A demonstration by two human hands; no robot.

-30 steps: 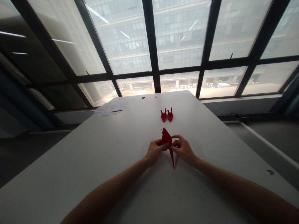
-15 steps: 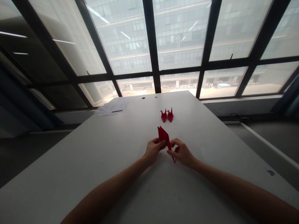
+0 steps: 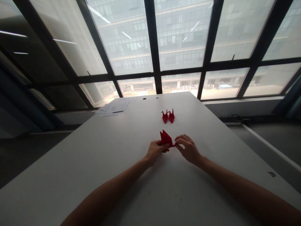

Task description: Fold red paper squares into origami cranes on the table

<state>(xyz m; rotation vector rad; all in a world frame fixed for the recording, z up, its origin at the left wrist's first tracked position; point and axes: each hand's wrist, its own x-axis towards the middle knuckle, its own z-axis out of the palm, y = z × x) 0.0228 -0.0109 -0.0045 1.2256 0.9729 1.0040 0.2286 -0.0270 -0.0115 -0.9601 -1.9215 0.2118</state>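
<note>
— What do we have in the head view?

— We're holding a folded red paper piece (image 3: pixel 166 138) between both hands, low over the white counter (image 3: pixel 94 163), near its middle.

— And how do our fingers sit on it?

— Our left hand (image 3: pixel 156 150) pinches the piece's lower left edge, fingers pressed together on the paper. Our right hand (image 3: pixel 188 148) pinches a thin point that sticks out at its right corner, thumb and forefinger closed on it, the other fingers loosely curled. The paper's pointed flaps rise above and between the two grips.

— Anything else around?

— Two small red paper cranes (image 3: pixel 168 116) stand touching each other farther along the counter, apart from our hands. A stack of white sheets (image 3: pixel 114 108) lies at the far left corner.
</note>
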